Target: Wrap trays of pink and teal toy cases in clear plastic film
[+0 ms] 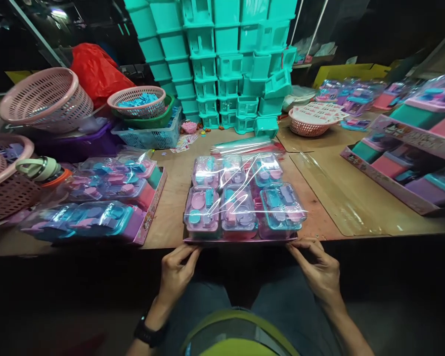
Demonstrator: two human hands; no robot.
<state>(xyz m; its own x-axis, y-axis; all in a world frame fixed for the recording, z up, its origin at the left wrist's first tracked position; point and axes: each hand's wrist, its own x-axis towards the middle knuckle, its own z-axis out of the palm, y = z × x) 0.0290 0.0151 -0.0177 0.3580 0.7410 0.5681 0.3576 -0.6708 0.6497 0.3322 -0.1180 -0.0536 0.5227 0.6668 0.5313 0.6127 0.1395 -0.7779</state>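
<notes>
Fingers (187,253) of the left hand (173,274) are brought together, thumb towards forefinger, at the near left corner of a film-covered tray (241,241). Those of the right hand (321,271) are likewise closed at its near right corner, the forefinger and thumb almost meeting, while the remaining fingers are held loosely bent above. At both corners the tray is pinched by its near edge; whether its wall or only the film is caught between the tips cannot be told.

The tray is set at the near edge of the tabletop (172,193), between the two hands. Six lidded boxes (241,210) are held in it, arranged in two rows of three, and clear film (251,172) is stretched over them, creased and bright with reflected light. A dark watch (148,332) is worn on the left wrist.

To the left, a second tray (145,225) is filled with similar boxes, well apart from the left hand. A bottle (46,169) with a pale green lid is placed beside a pink basket (13,198). Turquoise tubs (228,64) are stacked high at the back, and plastic sheets (241,145) are laid just behind the middle tray. To the right, two more filled trays (396,190) are stacked one above the other.
</notes>
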